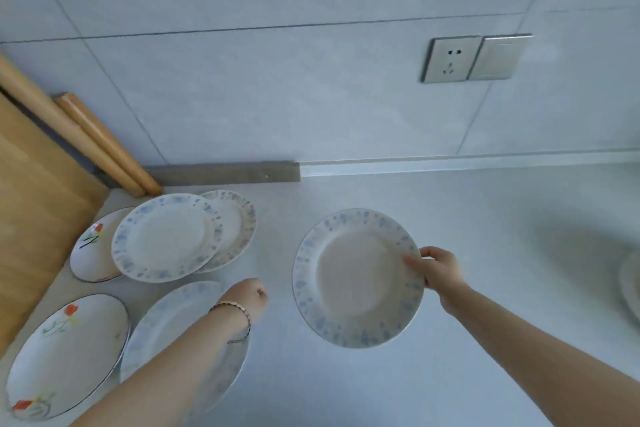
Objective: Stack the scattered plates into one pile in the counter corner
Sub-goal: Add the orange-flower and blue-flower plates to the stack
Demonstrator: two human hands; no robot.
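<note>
Right hand (437,270) pinches round, glossy blue-speckled plate (356,277).

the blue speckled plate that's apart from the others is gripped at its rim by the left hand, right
No, the head view shows the right hand gripping that blue speckled plate at its rim, not the left. The left hand is over by the other plates.

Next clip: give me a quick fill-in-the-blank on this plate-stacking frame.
The right hand grips a blue-speckled plate by its ___.
The bracelet circles the ___ wrist.
The wall socket is to the ___ of the wooden board.
Missing: rim; left; right.
</note>
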